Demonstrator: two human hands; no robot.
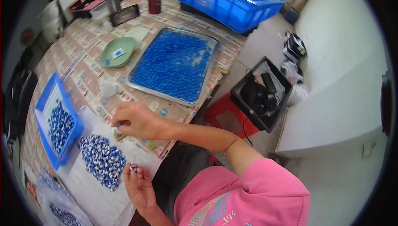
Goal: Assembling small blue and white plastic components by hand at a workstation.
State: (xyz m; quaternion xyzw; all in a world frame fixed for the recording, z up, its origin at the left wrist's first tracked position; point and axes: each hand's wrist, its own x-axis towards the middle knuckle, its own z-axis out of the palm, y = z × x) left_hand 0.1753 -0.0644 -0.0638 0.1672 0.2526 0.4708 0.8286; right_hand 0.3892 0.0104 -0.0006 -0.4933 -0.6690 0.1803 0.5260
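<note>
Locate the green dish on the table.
Head view, upper left: the green dish sits on the patterned table, just left of the metal tray of blue beads.

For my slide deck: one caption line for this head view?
Left hand pinches a small bead; right hand works beside a blue-and-white bead pile.

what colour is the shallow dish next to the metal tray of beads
Pale green dish, seen in the head view, left of the tray of blue beads.
</note>
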